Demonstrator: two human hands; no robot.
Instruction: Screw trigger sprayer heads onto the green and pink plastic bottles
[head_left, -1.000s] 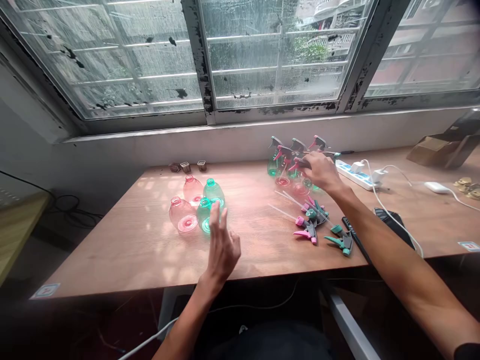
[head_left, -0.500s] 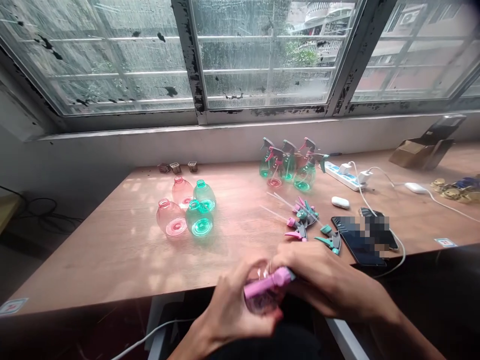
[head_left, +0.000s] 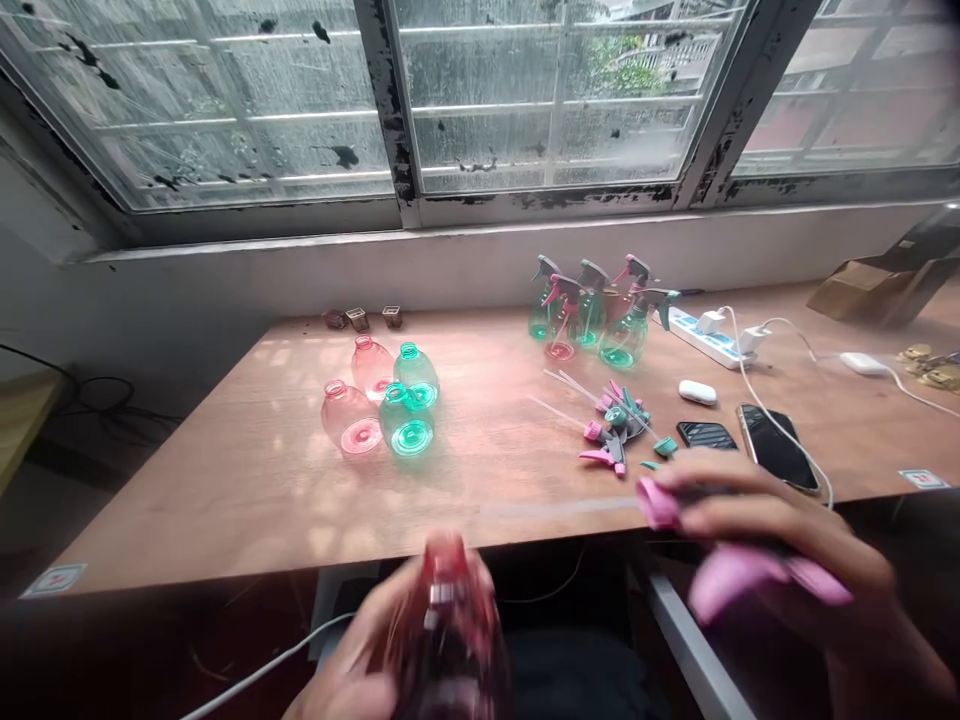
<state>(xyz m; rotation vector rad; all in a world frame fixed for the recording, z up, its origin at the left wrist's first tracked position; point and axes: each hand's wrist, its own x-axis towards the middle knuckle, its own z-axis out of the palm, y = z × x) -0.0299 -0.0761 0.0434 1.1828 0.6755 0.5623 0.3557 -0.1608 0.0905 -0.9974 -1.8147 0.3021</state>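
Head view: left hand (head_left: pixel 352 655) wraps its fingers round a red bottle (head_left: pixel 450 640), bottom centre, while right hand (head_left: pixel 814 535) curls round the pink sprayer (head_left: pixel 731 585), lower right, now off the bottle.

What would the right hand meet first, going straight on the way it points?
Likely the loose spray heads, just ahead of the right hand in the picture. Depth is unclear, so it might pass above them.
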